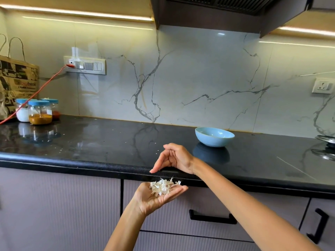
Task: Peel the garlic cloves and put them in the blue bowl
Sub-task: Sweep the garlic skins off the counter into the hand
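A heap of garlic skins (163, 186) is cupped in the flat left hand (159, 196) below the bench (90, 142) edge, the loosely opened right hand (174, 159) hovers empty above, the blue bowl (214, 137) sits at two o'clock, so clean-up seems underway and discarding is judged next.

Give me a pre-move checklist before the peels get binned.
1. Peels gathered in left hand: ok, a pile sits on the upturned palm.
2. Left hand level: ok, palm faces up, though some peels sit near the fingertips.
3. Right hand free: ok, it holds nothing, fingers loosely bent above the counter edge.
4. Counter swept: not ok, small pale specks remain on the black top.
5. Cloves in bowl: cannot tell, the rim hides the inside.
6. Bin within reach: cannot tell, none in view.
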